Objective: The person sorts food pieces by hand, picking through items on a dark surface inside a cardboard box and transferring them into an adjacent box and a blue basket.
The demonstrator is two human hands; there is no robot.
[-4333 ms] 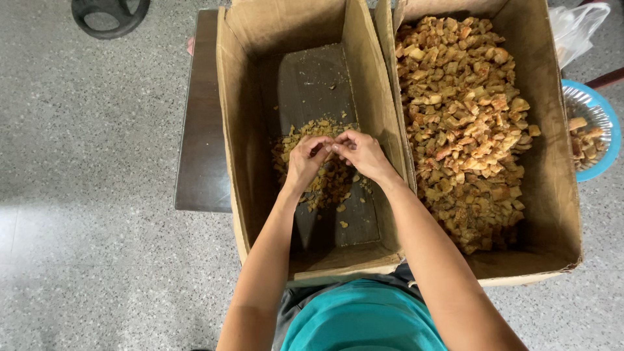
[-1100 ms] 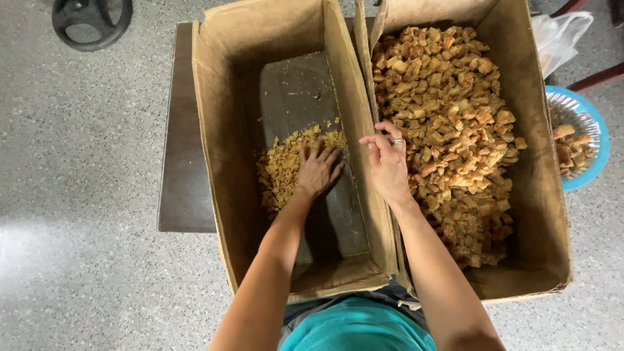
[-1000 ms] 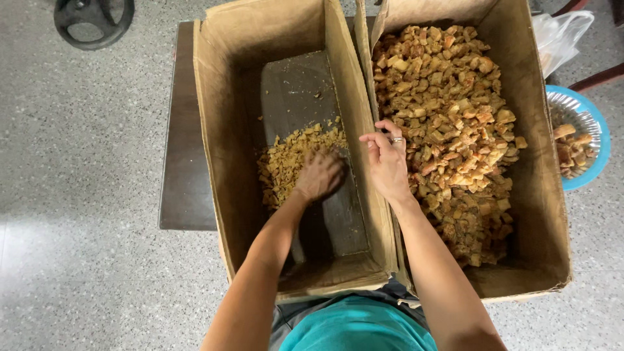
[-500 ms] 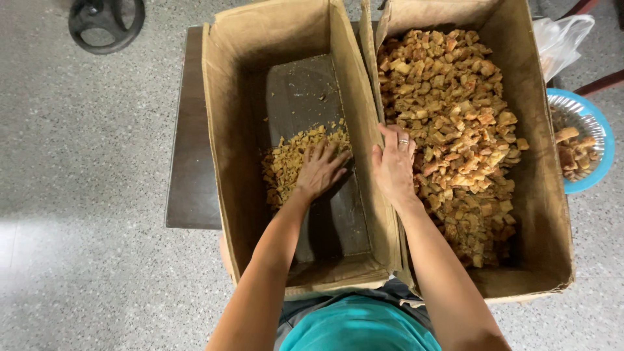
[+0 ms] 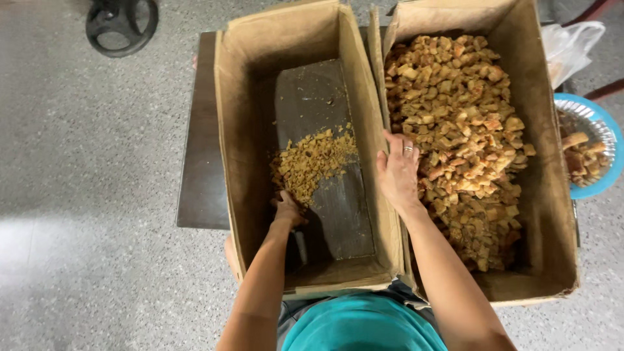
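We had drawn our left hand point(image 5: 286, 207) back from the crumb pile point(image 5: 313, 162), fingers curled, grasp unclear; our right hand point(image 5: 398, 170) lay flat, holding nothing, on the fried chunks point(image 5: 465, 136) right of that pile.

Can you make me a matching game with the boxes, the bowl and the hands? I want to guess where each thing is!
Things:
1. left hand
2. right hand
3. blue bowl
4. black wheel

Places:
A. on the grey floor, top left corner
B. low in the left cardboard box, at the near edge of the small crumb pile
C. at the right edge, beside the right cardboard box
D. flat on the heap of big golden chunks, at its left side

Pairs: 1-B, 2-D, 3-C, 4-A
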